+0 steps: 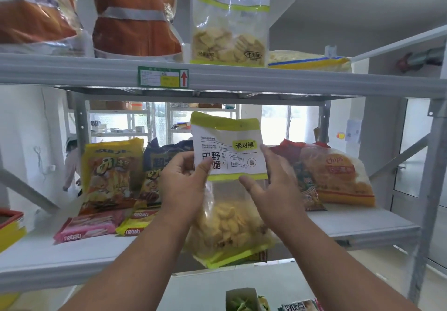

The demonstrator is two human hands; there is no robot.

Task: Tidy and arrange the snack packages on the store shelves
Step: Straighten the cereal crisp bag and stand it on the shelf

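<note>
- The left hand (186, 180) pinches the cracker bag (229, 185) at its left edge; the right hand (271, 185), fingers straight, steadies the other side.
- Held upright before the middle shelf (362, 223), the bag likely goes into the gap between the chip bags (111, 173).

The two orange bags (135, 13) on the top shelf (72, 69) run out of the picture's upper edge, as does the cracker bag (229, 18) beside them. The price tag (162, 76) (green, with a red arrow) is too blurred to read. The left hand (183, 185) covers part of the dark bag (164, 158), and the held cracker pack (228, 190) hides whatever stands behind it.
</note>
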